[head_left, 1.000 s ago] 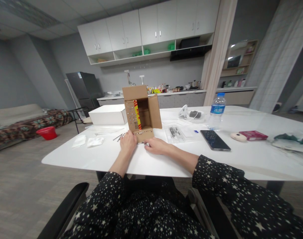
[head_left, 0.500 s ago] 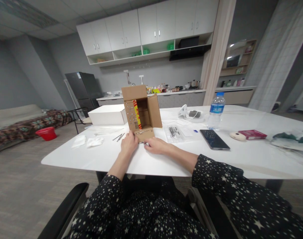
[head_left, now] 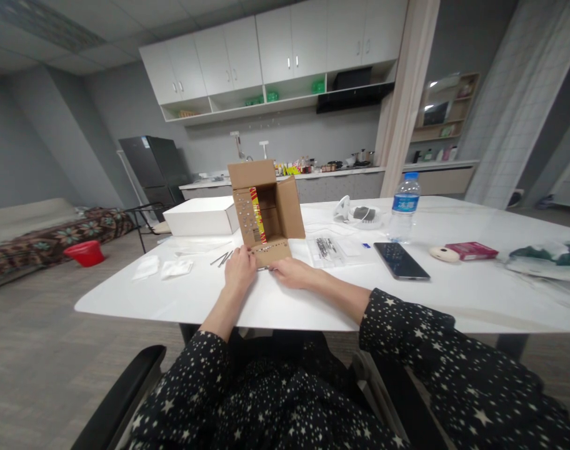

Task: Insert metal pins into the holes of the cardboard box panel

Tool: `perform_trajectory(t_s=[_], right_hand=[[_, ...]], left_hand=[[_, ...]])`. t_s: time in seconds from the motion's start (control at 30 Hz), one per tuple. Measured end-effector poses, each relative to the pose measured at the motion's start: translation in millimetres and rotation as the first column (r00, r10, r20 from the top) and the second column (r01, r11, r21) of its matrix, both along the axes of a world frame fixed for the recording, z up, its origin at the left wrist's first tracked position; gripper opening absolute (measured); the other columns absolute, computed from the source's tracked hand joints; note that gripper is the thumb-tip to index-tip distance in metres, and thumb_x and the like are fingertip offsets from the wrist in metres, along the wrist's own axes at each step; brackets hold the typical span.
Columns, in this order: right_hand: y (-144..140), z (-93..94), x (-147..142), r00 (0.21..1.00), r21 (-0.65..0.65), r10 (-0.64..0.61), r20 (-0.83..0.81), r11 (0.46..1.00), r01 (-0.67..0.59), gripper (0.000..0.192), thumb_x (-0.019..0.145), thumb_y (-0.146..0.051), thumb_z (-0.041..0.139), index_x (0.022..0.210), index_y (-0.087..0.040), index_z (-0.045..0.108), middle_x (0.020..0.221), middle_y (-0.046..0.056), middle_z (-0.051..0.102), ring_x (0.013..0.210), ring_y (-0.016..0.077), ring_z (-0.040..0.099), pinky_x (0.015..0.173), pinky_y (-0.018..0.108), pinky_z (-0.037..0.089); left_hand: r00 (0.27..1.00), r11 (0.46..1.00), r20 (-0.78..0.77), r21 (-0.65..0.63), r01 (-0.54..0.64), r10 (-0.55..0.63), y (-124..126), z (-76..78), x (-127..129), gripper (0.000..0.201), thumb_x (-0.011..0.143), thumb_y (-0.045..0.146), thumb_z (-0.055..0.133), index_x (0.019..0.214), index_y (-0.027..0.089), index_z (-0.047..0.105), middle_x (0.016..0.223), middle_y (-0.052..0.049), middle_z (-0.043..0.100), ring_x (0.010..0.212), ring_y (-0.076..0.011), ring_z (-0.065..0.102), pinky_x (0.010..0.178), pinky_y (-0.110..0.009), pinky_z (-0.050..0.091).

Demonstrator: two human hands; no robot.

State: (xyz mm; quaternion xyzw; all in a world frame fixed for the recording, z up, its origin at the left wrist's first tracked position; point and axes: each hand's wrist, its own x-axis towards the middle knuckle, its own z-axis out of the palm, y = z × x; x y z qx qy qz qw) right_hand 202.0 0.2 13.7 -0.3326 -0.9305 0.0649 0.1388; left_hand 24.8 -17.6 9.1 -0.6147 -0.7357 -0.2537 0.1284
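A small brown cardboard box point(head_left: 266, 209) lies on its side on the white table point(head_left: 313, 294), its opening towards me and its flaps spread. Rows of small metal pins stud the left and lower flaps. My left hand point(head_left: 240, 270) rests at the lower flap's left corner, fingers curled against it. My right hand point(head_left: 289, 272) lies flat at the flap's right corner, fingertips pinching a small metal piece at the flap's edge. A few loose nails point(head_left: 222, 257) lie just left of the box.
A clear bag of nails point(head_left: 326, 247) lies right of the box, then a phone point(head_left: 399, 260), a water bottle point(head_left: 404, 208), a pink packet point(head_left: 472, 250). A white box point(head_left: 201, 217) and tissues point(head_left: 165, 269) sit to the left. A chair arm point(head_left: 120, 394) is below.
Both hands stay at the lower flap with almost no movement. The view has shifted slightly.
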Motion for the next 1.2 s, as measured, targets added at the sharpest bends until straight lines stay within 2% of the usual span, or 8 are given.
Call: perform_trajectory(t_s=[0.5,0.9,1.2], right_hand=[[-1.1,-2.0,0.7,0.999,0.003,0.003,-0.035,1.0,-0.003,0.032,0.091,-0.023,0.045,0.113,-0.018,0.068,0.105,0.011,0.073,0.096,0.0244,0.067,0.077,0.029,0.046],[-0.3,-2.0,1.1,1.0,-0.007,-0.002,-0.031,1.0,0.002,0.033,0.092,-0.025,0.045,0.115,-0.019,0.067,0.105,0.011,0.073,0.096,0.0248,0.067,0.079,0.03,0.047],[-1.9,0.2,1.8,1.0,0.001,-0.001,-0.015,1.0,0.001,0.034,0.09,-0.023,0.045,0.115,-0.019,0.067,0.106,0.01,0.073,0.098,0.025,0.067,0.078,0.03,0.046]], left_hand=[[0.99,0.999,-0.138,-0.037,-0.017,0.012,12.1,-2.4,-2.0,0.023,0.096,0.025,0.038,0.107,0.015,0.056,0.107,-0.012,0.061,0.101,-0.0257,0.062,0.086,-0.036,0.047],[0.971,0.996,-0.239,-0.075,-0.042,0.023,18.7,-5.3,1.3,0.03,0.095,0.016,0.03,0.111,0.009,0.054,0.109,-0.019,0.059,0.106,-0.0277,0.058,0.092,-0.041,0.042],[0.952,0.994,-0.287,-0.009,-0.112,0.104,18.1,-0.9,8.6,0.032,0.091,0.023,0.034,0.105,0.006,0.057,0.1,-0.018,0.063,0.098,-0.03,0.062,0.088,-0.04,0.042]])
